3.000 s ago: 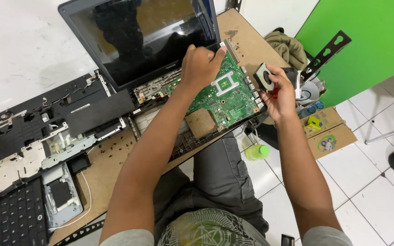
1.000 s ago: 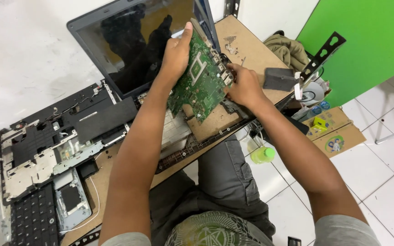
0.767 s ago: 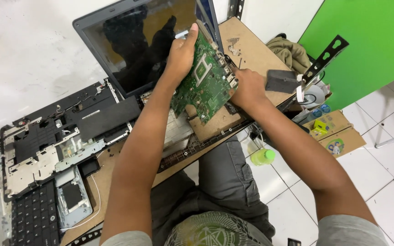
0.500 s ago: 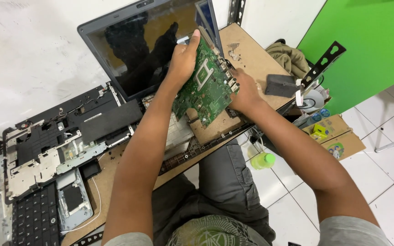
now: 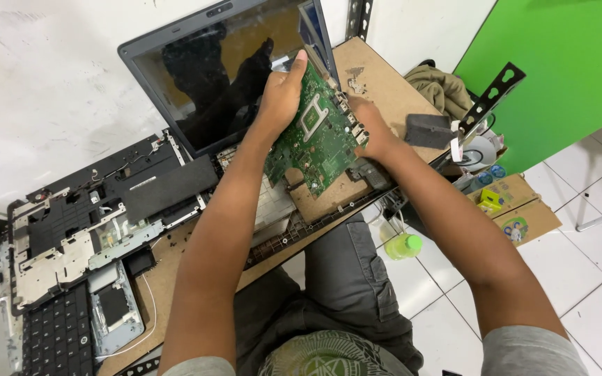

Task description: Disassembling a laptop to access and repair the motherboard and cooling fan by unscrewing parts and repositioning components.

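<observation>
Green circuit board [image 5: 313, 136] lifted tilted over laptop base [image 5: 329, 209]; left hand [image 5: 281, 94] grip closed on top edge, right hand [image 5: 371, 129] grip closed on right edge.

Short grey sleeves on 2 bare forearms, dark grey trousers, patterned shirt front (green-and-white print)

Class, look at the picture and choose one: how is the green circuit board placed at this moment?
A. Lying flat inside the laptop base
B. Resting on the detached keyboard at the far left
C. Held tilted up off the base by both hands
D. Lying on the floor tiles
C: the green circuit board is tilted above the laptop base, with the left hand gripping its top and the right hand at its right edge.
</observation>
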